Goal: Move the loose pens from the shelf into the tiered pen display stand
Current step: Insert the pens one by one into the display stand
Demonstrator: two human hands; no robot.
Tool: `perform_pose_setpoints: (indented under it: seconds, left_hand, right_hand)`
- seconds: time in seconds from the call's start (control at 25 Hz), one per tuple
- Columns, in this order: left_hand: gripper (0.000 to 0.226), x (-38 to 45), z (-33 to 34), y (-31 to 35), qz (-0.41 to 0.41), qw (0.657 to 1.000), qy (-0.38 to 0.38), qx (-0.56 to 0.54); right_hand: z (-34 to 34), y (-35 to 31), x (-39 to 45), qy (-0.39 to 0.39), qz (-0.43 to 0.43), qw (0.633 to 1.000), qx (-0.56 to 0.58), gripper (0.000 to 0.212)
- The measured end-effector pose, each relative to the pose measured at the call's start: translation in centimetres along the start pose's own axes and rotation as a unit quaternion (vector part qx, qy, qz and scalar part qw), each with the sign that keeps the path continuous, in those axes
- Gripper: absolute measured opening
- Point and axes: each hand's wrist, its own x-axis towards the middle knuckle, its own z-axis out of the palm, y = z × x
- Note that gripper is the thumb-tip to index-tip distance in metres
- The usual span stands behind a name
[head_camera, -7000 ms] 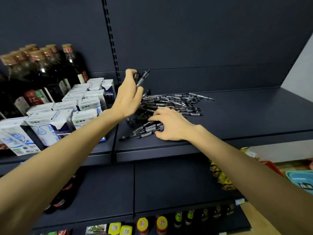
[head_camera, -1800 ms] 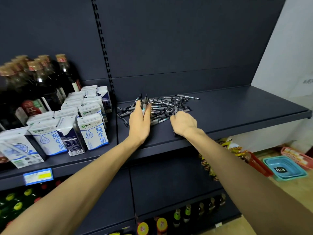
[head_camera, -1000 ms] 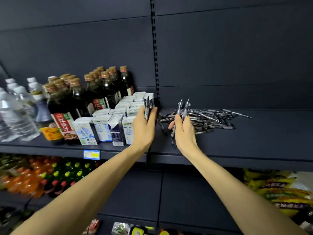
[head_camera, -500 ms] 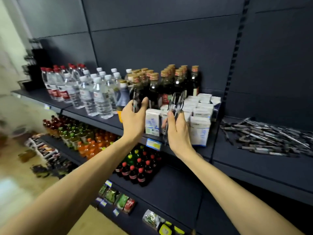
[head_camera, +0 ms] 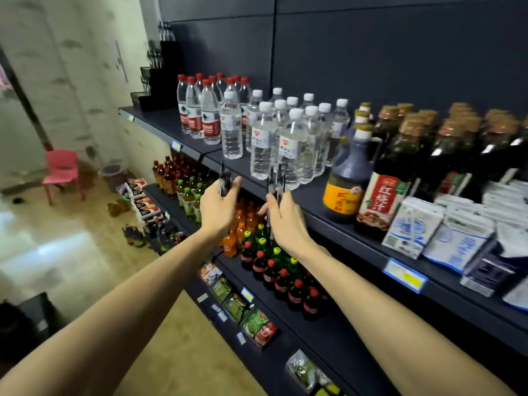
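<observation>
In front of the dark shelf (head_camera: 314, 201), both hands are raised side by side, each with its fingers wrapped round a small bunch of pens held upright. The left hand (head_camera: 218, 207) grips its pens (head_camera: 224, 178) between thumb and curled fingers (head_camera: 235, 182), the tips standing up above the fist. The right hand (head_camera: 285, 217) closes on its own bunch of pens (head_camera: 275, 181), which pokes up past the fingers and hangs a little below the palm. The two hands are near each other but apart.

Well beyond the left fingers, up and to the left at the far end of the shelf, stands the black tiered pen display stand (head_camera: 155, 78), with some pens already upright in its upper steps. Just behind the right fingers are clear water bottles (head_camera: 263, 144) with white caps; farther back stand red-capped ones (head_camera: 210, 110). To the right of the right fingers are dark sauce bottles (head_camera: 385, 178) and white cartons (head_camera: 411, 227). Below the fingers, a lower shelf carries soft-drink bottles (head_camera: 268, 264).
</observation>
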Motion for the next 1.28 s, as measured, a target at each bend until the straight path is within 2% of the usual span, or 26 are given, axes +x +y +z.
perform_pose_setpoints:
  seconds: [0.2, 0.36, 0.48, 0.68, 0.8, 1.04, 1.12, 1.28]
  left_hand:
    - [0.054, 3.5, -4.2, -5.8, -0.023, 0.999, 0.015, 0.018]
    - [0.059, 7.6, -6.8, -9.3, -0.026, 0.999, 0.046, 0.013]
    - [0.052, 12.8, -8.6, -11.4, -0.026, 0.997, 0.076, 0.022]
    - [0.049, 23.3, -11.3, -15.8, -0.057, 0.990, 0.117, 0.052]
    - [0.036, 30.9, -13.2, -17.9, -0.058, 0.989, 0.106, 0.079]
    - [0.063, 43.3, -18.5, -22.9, -0.070, 0.985, 0.148, 0.044]
    - [0.065, 47.8, -20.0, -24.4, -0.076, 0.985, 0.155, 0.029]
    - [0.047, 57.1, -23.1, -27.3, -0.041, 0.989, 0.139, 0.009]
  right_hand:
    - [9.1, 0.2, 3.5, -0.062, -0.001, 0.998, -0.010, 0.028]
    - [14.6, -1.2, 7.9, -0.067, -0.008, 0.996, 0.049, 0.031]
    - [19.2, -2.5, 12.6, -0.090, -0.014, 0.992, 0.089, 0.030]
    - [26.7, -3.9, 21.0, -0.102, -0.049, 0.991, 0.073, 0.030]
    - [31.8, -5.2, 28.1, -0.096, -0.061, 0.990, 0.082, 0.041]
    - [40.2, -9.2, 38.9, -0.162, -0.008, 0.975, 0.153, 0.043]
    - [43.2, -10.1, 42.0, -0.151, -0.018, 0.979, 0.133, 0.038]
    - [50.1, -11.9, 49.5, -0.077, -0.033, 0.994, 0.065, 0.036]
